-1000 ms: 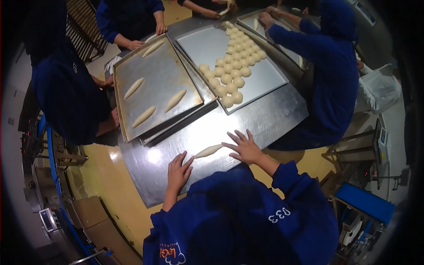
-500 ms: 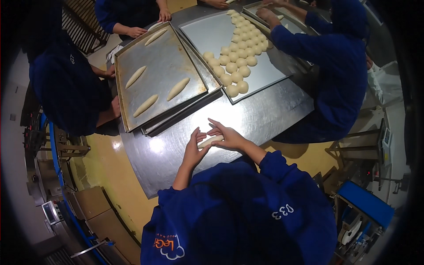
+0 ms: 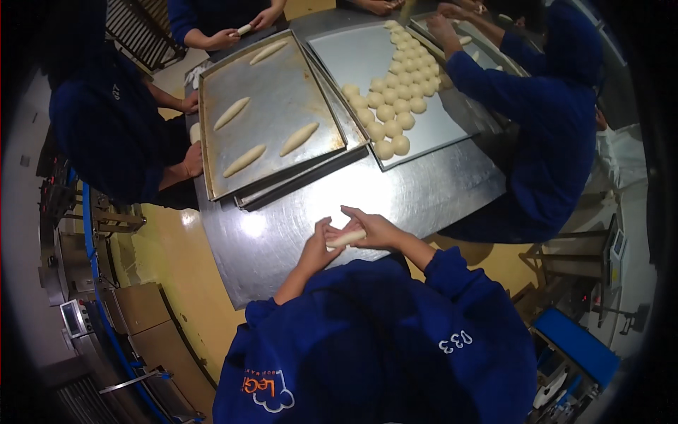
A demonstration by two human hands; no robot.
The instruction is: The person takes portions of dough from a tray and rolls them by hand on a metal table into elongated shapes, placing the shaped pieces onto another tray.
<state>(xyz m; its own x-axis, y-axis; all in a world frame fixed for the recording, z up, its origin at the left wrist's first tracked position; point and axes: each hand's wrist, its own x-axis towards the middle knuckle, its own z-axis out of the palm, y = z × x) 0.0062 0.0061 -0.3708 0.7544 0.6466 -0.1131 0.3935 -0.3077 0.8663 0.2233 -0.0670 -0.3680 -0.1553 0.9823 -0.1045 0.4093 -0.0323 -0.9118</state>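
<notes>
A short, pale dough roll lies across my two hands, just above the near side of the metal table. Its left end rests by the thumb and curled fingers of my left hand. My right hand grips the other end, thumb along the near side and fingers behind. The fingertips of both hands come close together beyond the roll and partly overlap from this angle. Past my hands, a baking tray carries several long, tapered dough pieces.
Stacked trays sit under the front one. A pale board holds many round dough balls. Co-workers in blue stand left, at the back and right. A blue conveyor belt is at lower right.
My hands have shifted slightly on the dough roll, and more of it shows between them. The co-worker at the back has lifted a dough piece off the surface. The whole view has turned a little.
</notes>
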